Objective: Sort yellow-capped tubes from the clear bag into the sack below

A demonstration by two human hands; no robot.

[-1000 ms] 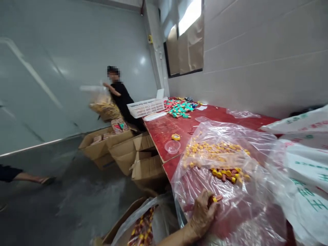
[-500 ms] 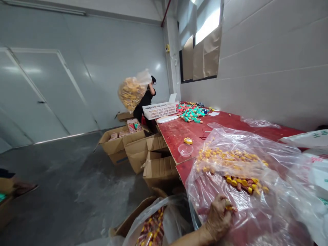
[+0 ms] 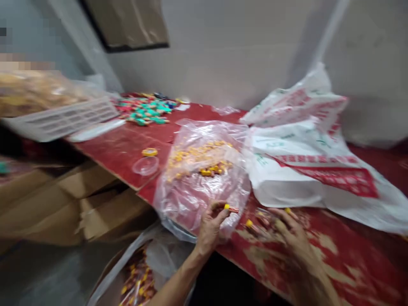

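Note:
My left hand [image 3: 210, 223] pinches a small yellow-capped piece [image 3: 227, 207] with a reddish body, over the near edge of a clear plastic bag [image 3: 191, 199]. Inside that bag lie many yellow-capped pieces [image 3: 213, 170]. To the right, my right hand [image 3: 295, 238] is low over the red table [image 3: 334, 250], among a few more yellow-capped pieces [image 3: 249, 224]. Motion blurs its fingers, so I cannot make out whether they grip anything. Below the table edge, an open plastic-lined container [image 3: 108, 272] holds more of these pieces.
White printed sacks [image 3: 293, 187] lie right of the bag. A clear round lid [image 3: 145, 165] and a yellow item [image 3: 149, 152] sit to its left. Farther back are a heap of green and red pieces [image 3: 149, 111] and a white basket [image 3: 63, 119]. Cardboard boxes [image 3: 105, 212] stand below left.
The view has swung right and down. My right hand has come into sight over the table. The bulky bag carried by another person now appears at the white basket. My left hand still holds a yellow-capped piece.

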